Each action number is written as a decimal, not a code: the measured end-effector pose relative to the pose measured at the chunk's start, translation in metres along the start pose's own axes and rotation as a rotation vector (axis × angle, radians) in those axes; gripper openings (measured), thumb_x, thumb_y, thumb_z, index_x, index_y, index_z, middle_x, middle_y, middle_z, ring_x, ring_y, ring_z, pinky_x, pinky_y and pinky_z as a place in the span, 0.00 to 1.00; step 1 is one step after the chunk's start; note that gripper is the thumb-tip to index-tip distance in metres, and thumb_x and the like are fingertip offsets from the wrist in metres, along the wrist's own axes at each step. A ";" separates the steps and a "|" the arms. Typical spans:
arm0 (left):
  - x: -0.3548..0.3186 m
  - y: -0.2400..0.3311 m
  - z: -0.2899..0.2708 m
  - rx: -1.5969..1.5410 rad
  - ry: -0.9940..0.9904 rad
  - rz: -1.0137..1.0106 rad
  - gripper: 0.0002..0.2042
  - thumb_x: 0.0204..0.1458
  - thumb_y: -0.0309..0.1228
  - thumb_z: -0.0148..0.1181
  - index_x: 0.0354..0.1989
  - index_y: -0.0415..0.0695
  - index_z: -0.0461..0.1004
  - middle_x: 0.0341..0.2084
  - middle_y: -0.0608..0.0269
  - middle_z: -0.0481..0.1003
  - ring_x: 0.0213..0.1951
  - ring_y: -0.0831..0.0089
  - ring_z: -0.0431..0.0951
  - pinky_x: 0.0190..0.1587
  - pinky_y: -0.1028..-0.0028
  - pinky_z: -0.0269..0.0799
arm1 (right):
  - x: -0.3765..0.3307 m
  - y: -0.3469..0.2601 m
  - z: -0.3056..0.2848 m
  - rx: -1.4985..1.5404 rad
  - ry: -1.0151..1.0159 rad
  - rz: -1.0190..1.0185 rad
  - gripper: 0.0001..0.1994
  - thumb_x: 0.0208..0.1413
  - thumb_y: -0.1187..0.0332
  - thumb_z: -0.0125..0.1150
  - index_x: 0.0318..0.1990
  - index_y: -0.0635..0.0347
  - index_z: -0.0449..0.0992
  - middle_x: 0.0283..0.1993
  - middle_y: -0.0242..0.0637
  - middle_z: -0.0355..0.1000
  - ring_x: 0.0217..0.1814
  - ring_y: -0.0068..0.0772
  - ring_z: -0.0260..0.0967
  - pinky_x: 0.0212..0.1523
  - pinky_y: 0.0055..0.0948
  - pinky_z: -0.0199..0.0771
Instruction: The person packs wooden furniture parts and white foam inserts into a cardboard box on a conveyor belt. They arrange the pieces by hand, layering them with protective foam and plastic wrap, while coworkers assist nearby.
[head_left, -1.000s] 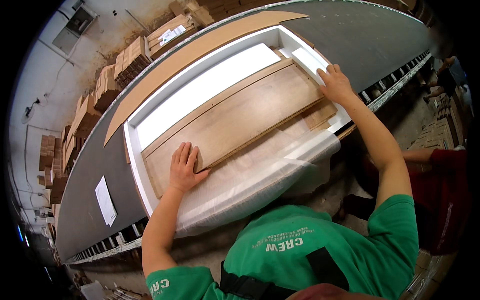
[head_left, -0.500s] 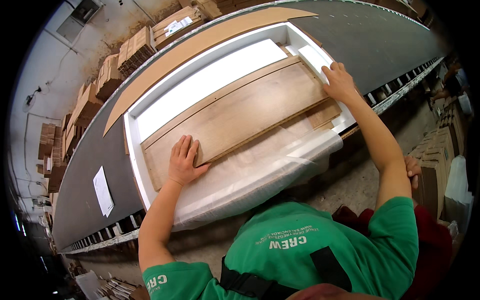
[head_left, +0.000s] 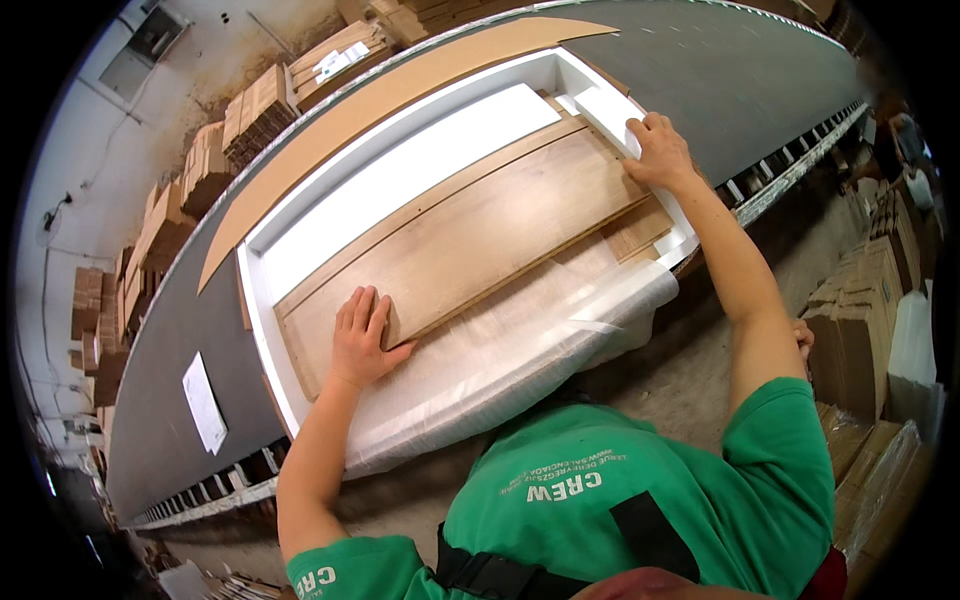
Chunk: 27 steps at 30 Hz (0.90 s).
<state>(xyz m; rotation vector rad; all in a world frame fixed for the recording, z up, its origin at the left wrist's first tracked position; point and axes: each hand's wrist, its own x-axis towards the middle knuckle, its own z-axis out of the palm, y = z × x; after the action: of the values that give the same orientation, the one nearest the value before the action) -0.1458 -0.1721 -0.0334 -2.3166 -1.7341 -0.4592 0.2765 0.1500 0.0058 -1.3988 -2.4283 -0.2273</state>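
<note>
A long wooden board (head_left: 470, 235) lies slanted inside a white foam-lined tray (head_left: 260, 300) on a dark conveyor belt (head_left: 180, 330). My left hand (head_left: 362, 338) lies flat on the board's near left end, fingers together. My right hand (head_left: 660, 152) presses on the board's far right end, beside a white foam block (head_left: 607, 108). A white panel (head_left: 400, 185) shows in the tray behind the board. More wooden boards (head_left: 620, 235) lie under it, and clear plastic film (head_left: 490, 370) hangs over the tray's near edge.
A long brown cardboard sheet (head_left: 380, 100) lies on the belt behind the tray. A white paper (head_left: 203, 402) rests on the belt at the left. Stacks of cardboard boxes (head_left: 250, 105) stand beyond the belt, and more boxes (head_left: 860, 320) at the right.
The view has shifted slightly; both hands stay on the board's ends, and the board sits a little further into the tray.
</note>
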 end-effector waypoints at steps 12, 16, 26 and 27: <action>0.005 0.004 -0.001 -0.042 -0.019 -0.011 0.35 0.33 0.43 0.70 0.52 0.39 0.67 0.55 0.45 0.63 0.57 0.47 0.62 0.55 0.54 0.59 | -0.009 0.007 0.004 0.008 -0.019 0.015 0.25 0.36 0.63 0.60 0.48 0.55 0.69 0.45 0.42 0.64 0.53 0.43 0.62 0.48 0.38 0.71; 0.008 0.007 -0.002 -0.056 -0.024 -0.033 0.35 0.32 0.41 0.70 0.52 0.39 0.67 0.56 0.46 0.63 0.57 0.48 0.62 0.56 0.55 0.58 | -0.007 0.005 0.000 -0.046 -0.106 0.038 0.24 0.37 0.63 0.60 0.47 0.55 0.70 0.44 0.42 0.64 0.52 0.44 0.62 0.48 0.39 0.71; 0.011 0.012 -0.002 -0.026 -0.065 -0.060 0.36 0.32 0.41 0.70 0.53 0.39 0.67 0.57 0.48 0.62 0.58 0.49 0.61 0.57 0.55 0.58 | -0.019 0.014 -0.009 -0.066 -0.203 -0.082 0.26 0.42 0.62 0.61 0.52 0.59 0.70 0.52 0.44 0.65 0.56 0.43 0.59 0.57 0.35 0.64; 0.012 0.011 -0.002 -0.023 -0.066 -0.055 0.36 0.32 0.42 0.70 0.53 0.40 0.66 0.57 0.48 0.62 0.58 0.48 0.61 0.56 0.54 0.58 | -0.019 0.016 -0.009 -0.079 -0.199 -0.091 0.26 0.42 0.62 0.61 0.52 0.59 0.70 0.52 0.44 0.65 0.56 0.43 0.59 0.57 0.35 0.63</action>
<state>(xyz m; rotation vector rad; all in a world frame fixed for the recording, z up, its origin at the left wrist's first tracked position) -0.1322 -0.1655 -0.0267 -2.3298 -1.8366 -0.4183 0.3007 0.1402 0.0072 -1.4050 -2.6762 -0.2168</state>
